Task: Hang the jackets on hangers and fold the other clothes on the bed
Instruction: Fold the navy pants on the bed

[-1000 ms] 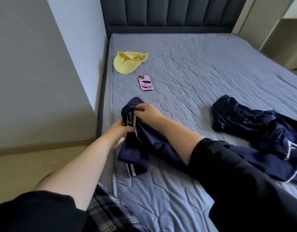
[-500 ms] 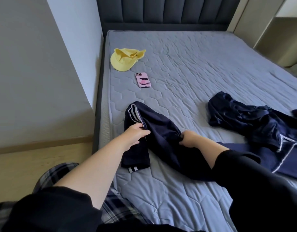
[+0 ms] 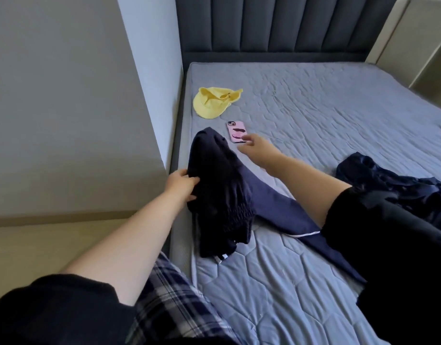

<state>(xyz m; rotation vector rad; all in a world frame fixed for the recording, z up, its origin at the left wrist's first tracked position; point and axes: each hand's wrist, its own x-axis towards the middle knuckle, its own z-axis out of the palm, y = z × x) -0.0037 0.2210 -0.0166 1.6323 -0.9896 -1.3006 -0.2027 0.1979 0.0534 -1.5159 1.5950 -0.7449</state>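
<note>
- While my left hand grips the navy garment with fingers curled into the cloth, the bundle hangs bunched and partly lifted by the left edge of the bed, its lower end sagging onto the mattress.
- My right hand is held out with fingers loosely straight and holds nothing. Its fingertips sit over the near end of the pink phone, and I cannot tell whether they touch it.
- The phone lies flat near the left edge, just beyond the top of the bundle.
- A yellow hat lies further up the same edge, towards the dark padded headboard.
- A flat navy piece with white piping lies on the mattress under my right forearm. I cannot tell whether it belongs to the bundle.
- A crumpled navy heap lies by the right edge, well apart from the bundle.
- My plaid trousers show at the near left corner, against the side of the bed.
</note>
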